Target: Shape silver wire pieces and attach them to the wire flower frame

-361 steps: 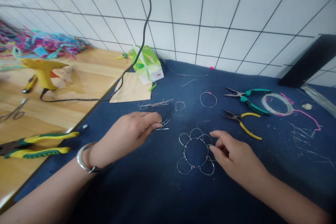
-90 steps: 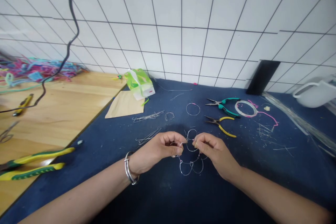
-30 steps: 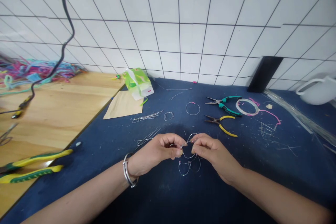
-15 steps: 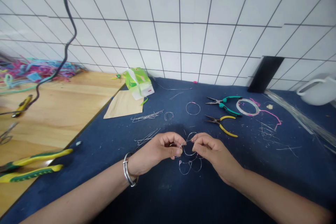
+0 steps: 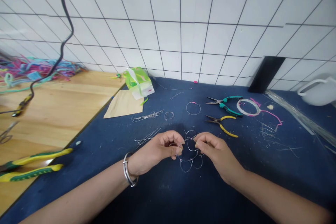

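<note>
Between my hands is a wire frame [image 5: 186,171] of several thin silver loops, with small pink spots at some joints. My left hand [image 5: 168,145] pinches its left side between thumb and fingers. On the other side, my right hand [image 5: 212,148] grips a loop near the top with closed fingertips. The exact wire under each fingertip is partly hidden. Beyond my hands a separate wire ring [image 5: 193,113] with a pink spot lies on the dark blue mat [image 5: 162,199]. A smaller curl of wire [image 5: 169,116] rests to its left.
Yellow-handled pliers [image 5: 223,125] and teal-handled pliers [image 5: 225,105] lie right of centre, beside a white spool [image 5: 248,107] with pink cord. Wire bundles [image 5: 147,116] lie left. Large yellow-green pliers [image 5: 39,164] straddle the mat's left edge. A black cable [image 5: 64,43] hangs at left.
The upper loop between my hands has shifted slightly and turned, and my right fingertips have come a little closer to it. Both hands keep their pinch; the tools have not moved.
</note>
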A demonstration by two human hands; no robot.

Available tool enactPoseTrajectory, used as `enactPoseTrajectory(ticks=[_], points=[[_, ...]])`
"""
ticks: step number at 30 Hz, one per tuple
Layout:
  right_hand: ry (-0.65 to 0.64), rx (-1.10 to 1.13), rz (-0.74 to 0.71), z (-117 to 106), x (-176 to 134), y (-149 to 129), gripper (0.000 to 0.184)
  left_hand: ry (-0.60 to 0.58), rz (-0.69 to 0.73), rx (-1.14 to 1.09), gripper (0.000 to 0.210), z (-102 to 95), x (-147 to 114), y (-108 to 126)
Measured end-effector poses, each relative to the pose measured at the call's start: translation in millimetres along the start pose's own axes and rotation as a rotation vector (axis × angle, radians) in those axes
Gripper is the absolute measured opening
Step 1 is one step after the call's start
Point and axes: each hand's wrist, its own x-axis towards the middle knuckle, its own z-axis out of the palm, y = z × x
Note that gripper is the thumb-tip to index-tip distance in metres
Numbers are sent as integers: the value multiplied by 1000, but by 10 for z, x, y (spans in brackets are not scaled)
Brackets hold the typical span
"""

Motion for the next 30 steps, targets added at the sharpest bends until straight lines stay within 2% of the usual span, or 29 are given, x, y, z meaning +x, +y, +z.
enactPoseTrajectory(ticks=[6,12,16,30], points=[[-2,-59,-26,-3,7,-15,15,-31,-6,22,11,4,-15,18],[-12,-60,-33,-1,9,-23,14,-66,-39,-40,29,5,-10,19],[-19,-67,-37,-3,11,-35,14,-62,-55,-42,31,12,-9,30],[-26,-107,-78,-2,-28,-67,16,71,-65,46,17,131,53,55]])
